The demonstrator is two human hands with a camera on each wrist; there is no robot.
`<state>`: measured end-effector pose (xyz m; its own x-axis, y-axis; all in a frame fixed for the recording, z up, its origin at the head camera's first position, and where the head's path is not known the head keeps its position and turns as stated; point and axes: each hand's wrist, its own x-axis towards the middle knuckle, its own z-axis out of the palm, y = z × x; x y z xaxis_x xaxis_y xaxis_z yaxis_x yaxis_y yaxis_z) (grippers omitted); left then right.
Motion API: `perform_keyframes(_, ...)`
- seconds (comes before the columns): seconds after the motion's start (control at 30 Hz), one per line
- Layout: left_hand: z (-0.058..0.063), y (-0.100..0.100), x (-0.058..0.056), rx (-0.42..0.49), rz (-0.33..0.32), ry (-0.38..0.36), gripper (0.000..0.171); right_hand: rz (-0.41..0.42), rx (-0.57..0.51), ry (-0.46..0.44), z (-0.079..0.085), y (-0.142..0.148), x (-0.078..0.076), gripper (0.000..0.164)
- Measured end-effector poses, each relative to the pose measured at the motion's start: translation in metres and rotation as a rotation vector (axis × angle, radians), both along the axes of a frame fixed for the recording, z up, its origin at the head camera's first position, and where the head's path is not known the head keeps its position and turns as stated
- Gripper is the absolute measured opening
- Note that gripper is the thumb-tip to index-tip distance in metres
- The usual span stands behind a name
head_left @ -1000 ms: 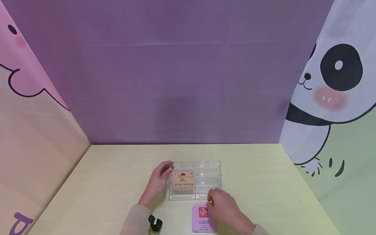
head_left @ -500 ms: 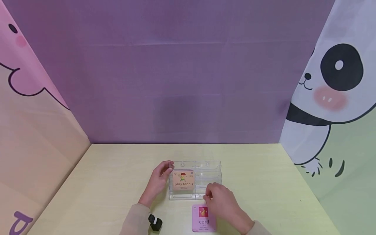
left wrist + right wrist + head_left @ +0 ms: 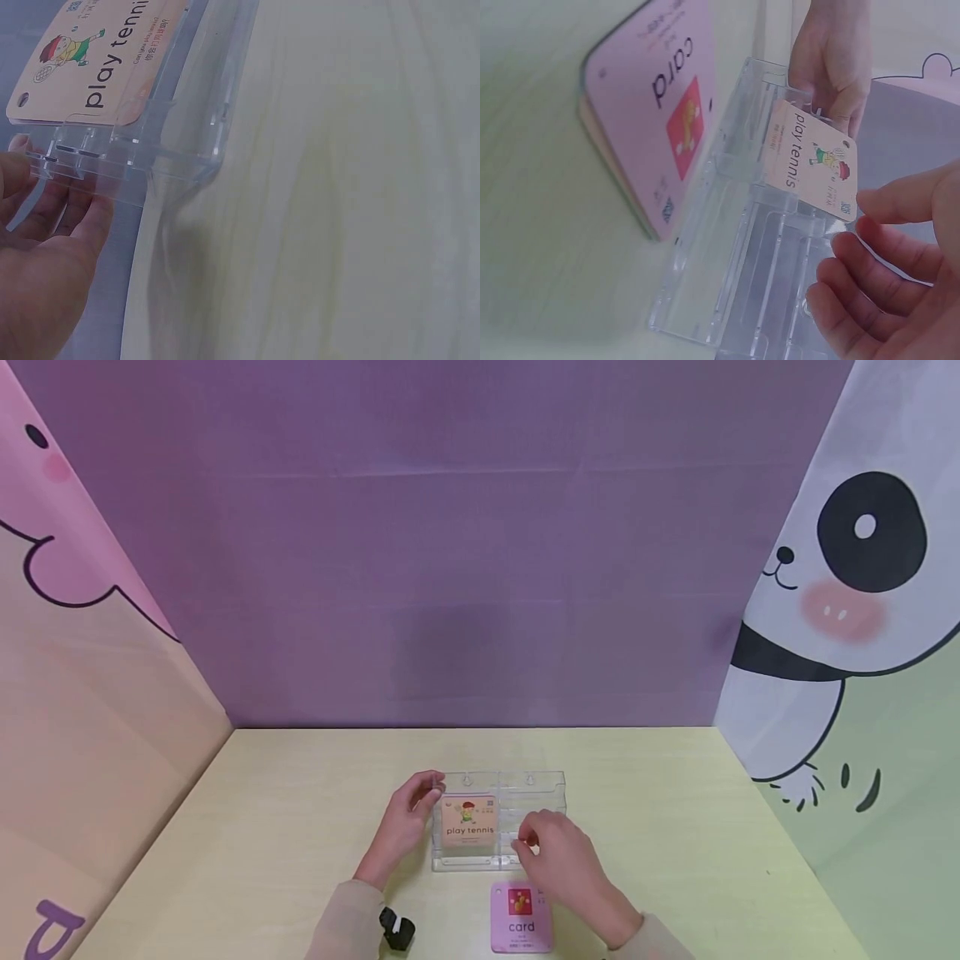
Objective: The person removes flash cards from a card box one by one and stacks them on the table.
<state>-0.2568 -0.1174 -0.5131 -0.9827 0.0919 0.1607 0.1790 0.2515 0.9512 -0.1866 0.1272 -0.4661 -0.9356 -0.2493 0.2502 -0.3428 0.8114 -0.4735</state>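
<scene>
A clear plastic card rack [image 3: 531, 779] lies at the near middle of the table. My left hand [image 3: 405, 817] grips its left edge near the upper corner, thumb in front and fingers behind in the left wrist view [image 3: 56, 255]. An orange "play tennis" card [image 3: 468, 820] sits in the rack's left half. Over the right half hovers my right hand [image 3: 564, 856], fingers loosely bent and nothing between them. Its thumb tip appears close to the tennis card's corner in the right wrist view [image 3: 845, 210]. Nearer to me lies a pink stack of cards [image 3: 521, 920], topped by one reading "card".
A small black device [image 3: 397, 930] is beside the left sleeve [image 3: 347, 914]. The pale wooden table [image 3: 300, 793] is bounded by a purple cloth [image 3: 465, 560] behind and printed cloths at both sides, one with a panda [image 3: 870, 627].
My right hand has moved up and slightly left, from beside the pink card stack to over the rack's right half. The left hand, rack and cards have stayed put.
</scene>
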Motion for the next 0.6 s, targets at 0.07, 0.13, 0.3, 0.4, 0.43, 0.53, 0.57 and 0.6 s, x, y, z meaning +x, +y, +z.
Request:
perform_keyframes(0.07, 0.001, 0.0, 0.0, 0.004, -0.001, -0.001, 0.031, 0.002, -0.009, 0.015, 0.002, -0.001, -0.001, 0.015)
perform_keyframes(0.13, 0.001, 0.0, 0.001, 0.006, -0.002, -0.003, 0.031, 0.002, -0.018, 0.029, 0.003, -0.002, -0.002, 0.014)
perform_keyframes(0.3, 0.001, 0.001, 0.001, 0.003, 0.001, 0.003, 0.032, -0.005, -0.024, 0.063, 0.006, -0.005, -0.003, 0.013)
perform_keyframes(0.4, 0.001, 0.0, 0.002, -0.001, 0.003, 0.004, 0.032, -0.008, -0.028, 0.081, 0.007, -0.007, -0.005, 0.012)
perform_keyframes(0.43, 0.001, 0.0, 0.002, -0.001, 0.002, 0.003, 0.032, -0.009, -0.03, 0.085, 0.008, -0.008, -0.005, 0.012)
perform_keyframes(0.53, 0.001, 0.0, 0.002, -0.007, 0.001, 0.002, 0.032, -0.011, -0.036, 0.098, 0.009, -0.01, -0.006, 0.011)
perform_keyframes(0.57, 0.001, 0.0, 0.001, -0.009, 0.001, 0.001, 0.032, -0.011, -0.039, 0.103, 0.009, -0.01, -0.007, 0.011)
perform_keyframes(0.6, 0.001, 0.0, 0.001, -0.013, 0.0, 0.0, 0.032, -0.011, -0.043, 0.106, 0.009, -0.011, -0.007, 0.011)
